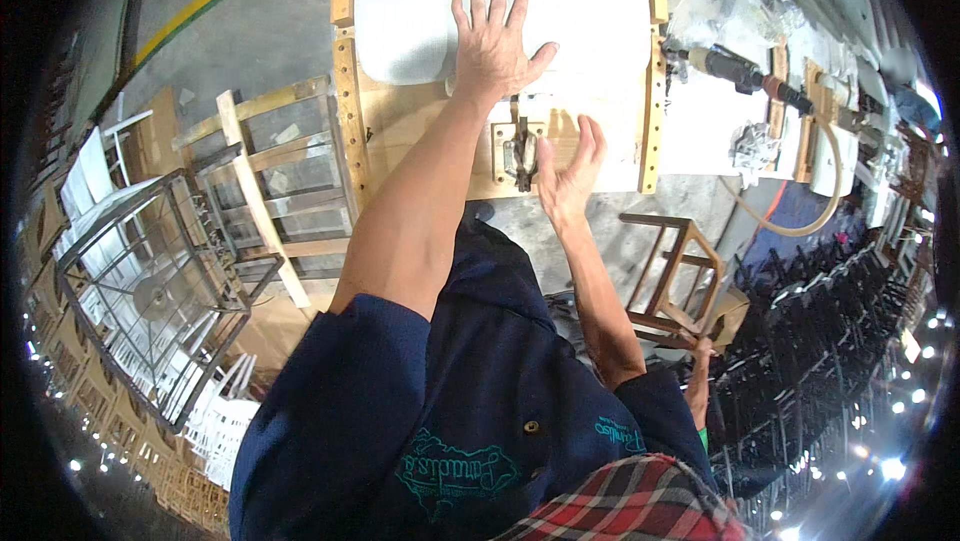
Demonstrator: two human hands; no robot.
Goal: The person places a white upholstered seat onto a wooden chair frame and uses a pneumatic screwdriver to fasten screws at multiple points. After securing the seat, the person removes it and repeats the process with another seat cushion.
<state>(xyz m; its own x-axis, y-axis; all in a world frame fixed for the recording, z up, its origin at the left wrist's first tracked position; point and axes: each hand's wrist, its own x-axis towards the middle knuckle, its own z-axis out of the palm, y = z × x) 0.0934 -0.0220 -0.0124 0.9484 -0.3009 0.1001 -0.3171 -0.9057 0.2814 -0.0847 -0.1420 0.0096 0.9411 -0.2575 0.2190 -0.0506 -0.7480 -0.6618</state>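
Observation:
My left hand (492, 53) lies flat with fingers spread on a white panel (590, 1). The panel rests on a pale wooden board (410, 136) in front of me. A metal toggle clamp (522, 156) is fixed near the board's front edge, just below my left wrist. Right beside it is my right hand (570, 176), fingers and thumb apart. Its thumb is close to the clamp; I cannot tell whether they touch. Nothing shows in either palm.
Drilled wooden rails (347, 126) flank the board. To the right lies a power tool (735, 69) with a hose (832, 196). Another person's hand (703, 348) holds a wooden frame (650, 281) at lower right. A pallet (275, 156) and a fan in a metal frame (150, 293) stand left.

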